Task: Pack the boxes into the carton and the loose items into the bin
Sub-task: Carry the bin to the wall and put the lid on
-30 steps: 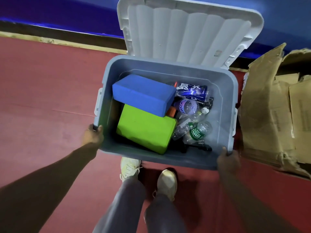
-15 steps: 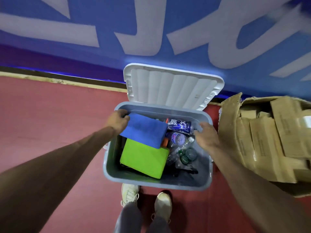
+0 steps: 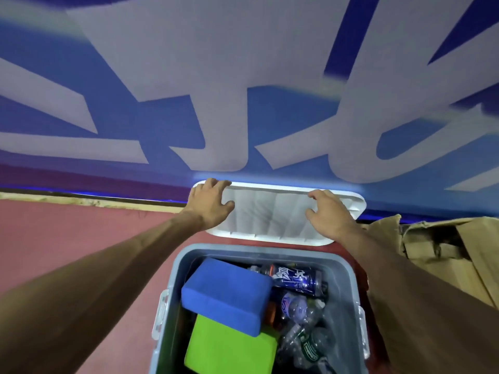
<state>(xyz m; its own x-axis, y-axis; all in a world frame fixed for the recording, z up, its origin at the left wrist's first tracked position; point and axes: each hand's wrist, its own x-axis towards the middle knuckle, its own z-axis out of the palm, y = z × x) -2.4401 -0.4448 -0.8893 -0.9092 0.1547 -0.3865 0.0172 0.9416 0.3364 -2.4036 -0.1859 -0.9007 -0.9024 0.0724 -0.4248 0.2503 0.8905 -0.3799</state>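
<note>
The grey plastic bin [image 3: 348, 268] stands on the red floor below me. Inside lie a blue foam block [image 3: 226, 295] over a green foam block [image 3: 229, 349], a dark blue can [image 3: 297, 279] and several clear plastic bottles [image 3: 305, 333]. Its white lid [image 3: 270, 211] leans against the blue wall behind the bin. My left hand [image 3: 209, 205] grips the lid's top left corner. My right hand [image 3: 328, 214] holds the lid's right part, fingers curled over its top edge. The brown carton [image 3: 437, 249] sits to the right, with cardboard boxes in it.
A blue wall with large white lettering [image 3: 243, 103] rises right behind the lid. A pale strip [image 3: 81, 202] runs along the wall's foot. Red floor [image 3: 67, 238] stretches to the left of the bin.
Both hands have left the bin's inside and moved up and back onto the lid. The camera has tilted up toward the wall.
</note>
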